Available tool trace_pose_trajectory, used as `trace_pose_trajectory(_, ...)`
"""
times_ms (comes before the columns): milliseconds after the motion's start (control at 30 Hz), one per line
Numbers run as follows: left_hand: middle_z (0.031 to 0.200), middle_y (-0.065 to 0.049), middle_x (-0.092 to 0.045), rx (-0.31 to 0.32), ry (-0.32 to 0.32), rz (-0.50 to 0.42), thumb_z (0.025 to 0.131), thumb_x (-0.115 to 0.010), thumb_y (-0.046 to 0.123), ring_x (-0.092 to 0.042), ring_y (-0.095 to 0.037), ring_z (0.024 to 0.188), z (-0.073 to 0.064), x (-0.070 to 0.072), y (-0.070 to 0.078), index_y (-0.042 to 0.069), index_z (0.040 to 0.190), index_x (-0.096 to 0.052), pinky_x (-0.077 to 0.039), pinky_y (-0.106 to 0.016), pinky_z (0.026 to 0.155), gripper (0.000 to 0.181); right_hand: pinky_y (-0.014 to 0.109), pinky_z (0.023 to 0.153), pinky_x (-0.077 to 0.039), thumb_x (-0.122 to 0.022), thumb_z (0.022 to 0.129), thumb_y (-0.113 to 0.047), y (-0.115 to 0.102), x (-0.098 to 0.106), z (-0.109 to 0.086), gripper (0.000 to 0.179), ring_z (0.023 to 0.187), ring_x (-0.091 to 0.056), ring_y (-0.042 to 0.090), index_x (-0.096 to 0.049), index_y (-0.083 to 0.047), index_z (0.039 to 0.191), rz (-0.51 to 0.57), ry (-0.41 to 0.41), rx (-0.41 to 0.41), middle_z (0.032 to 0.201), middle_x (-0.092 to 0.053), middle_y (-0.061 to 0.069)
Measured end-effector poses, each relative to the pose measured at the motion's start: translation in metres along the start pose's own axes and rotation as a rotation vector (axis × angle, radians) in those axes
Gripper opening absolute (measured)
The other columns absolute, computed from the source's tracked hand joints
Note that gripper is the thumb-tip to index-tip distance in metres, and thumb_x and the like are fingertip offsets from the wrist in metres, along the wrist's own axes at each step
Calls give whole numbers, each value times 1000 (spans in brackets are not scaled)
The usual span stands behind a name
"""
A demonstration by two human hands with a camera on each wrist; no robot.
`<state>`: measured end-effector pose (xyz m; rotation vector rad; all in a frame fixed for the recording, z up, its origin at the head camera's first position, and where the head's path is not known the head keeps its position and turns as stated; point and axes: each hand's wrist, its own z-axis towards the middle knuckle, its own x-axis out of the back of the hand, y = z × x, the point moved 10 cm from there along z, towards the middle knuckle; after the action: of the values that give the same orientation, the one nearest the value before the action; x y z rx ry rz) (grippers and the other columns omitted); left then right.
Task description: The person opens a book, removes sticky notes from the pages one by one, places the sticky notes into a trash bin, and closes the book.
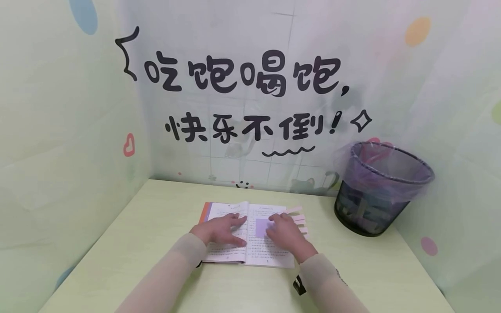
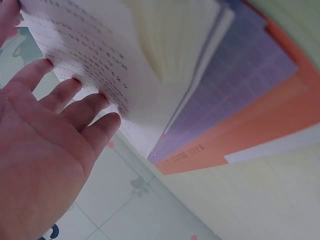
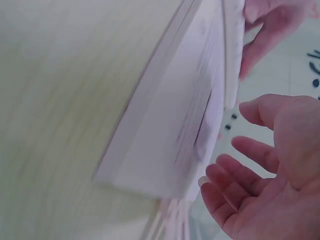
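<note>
An open book (image 1: pixel 270 259) with printed pages lies on the table. On its right page sits a square purple sticky note (image 1: pixel 261 229); pale pink tabs (image 1: pixel 299 218) stick out past the right edge. My left hand (image 1: pixel 220 230) rests on the left page, fingers spread and fingertips touching the paper. Over the right page, beside the note, is my right hand (image 1: pixel 286 234). Its fingers are loosely bent with nothing between them in the right wrist view; whether a fingertip touches the note is unclear. The left wrist view shows the orange cover (image 2: pixel 292 107) and a purple sheet (image 2: pixel 240 70).
A black mesh bin (image 1: pixel 364 213) with a purple plastic liner (image 1: pixel 391 180) stands on the table's right side, near the back wall. Printed wall sheets (image 1: pixel 242 26) enclose the pale table (image 1: pixel 129 234) at the back and both sides.
</note>
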<state>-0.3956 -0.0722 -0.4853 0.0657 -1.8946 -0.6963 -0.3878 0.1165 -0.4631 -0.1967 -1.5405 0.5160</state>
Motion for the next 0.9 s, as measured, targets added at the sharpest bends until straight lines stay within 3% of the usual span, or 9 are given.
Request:
trace_pose_trajectory(167, 182, -8, -31, 4, -2, 7, 92, -85, 55, -30, -41, 168, -1, 0, 3, 32, 171, -41, -30, -68, 132, 93, 65, 123, -44, -80, 101, -36, 24, -8, 6, 69, 142, -55, 45, -57, -1, 156, -2, -54, -92, 154, -62, 23)
trace_pose_trajectory(300, 182, -8, -32, 13, 4, 1, 91, -86, 55, -30, -41, 168, -1, 0, 2, 32, 170, -42, -30, -68, 132, 93, 67, 123, -38, -84, 98, -40, 25, -16, 4, 77, 138, -56, 43, -54, -2, 158, -17, -102, -67, 155, -64, 19)
trace_pose_trajectory(533, 182, -8, -31, 22, 4, -5, 91, -85, 57, -29, -41, 168, 3, -1, -1, 34, 170, -42, -28, -69, 133, 93, 69, 124, -33, -79, 101, -44, 16, -20, 2, 69, 152, -51, 45, -60, -7, 156, -63, -103, -19, 160, -62, 15)
trace_pose_trajectory(767, 182, -8, -30, 18, 5, -5, 92, -84, 57, -30, -42, 168, 5, -2, -1, 35, 170, -41, -30, -69, 132, 91, 67, 119, -37, -62, 107, -61, 5, -18, 3, 69, 146, -57, 43, -68, -6, 148, -116, -68, -8, 151, -68, 17)
trace_pose_trajectory(900, 182, -9, -30, 15, 3, -6, 93, -85, 56, -30, -43, 167, 4, -1, 0, 33, 171, -41, -30, -69, 132, 92, 64, 117, -41, -55, 112, -51, 3, -11, 2, 58, 138, -62, 42, -70, -5, 143, -104, -8, -30, 142, -71, 17)
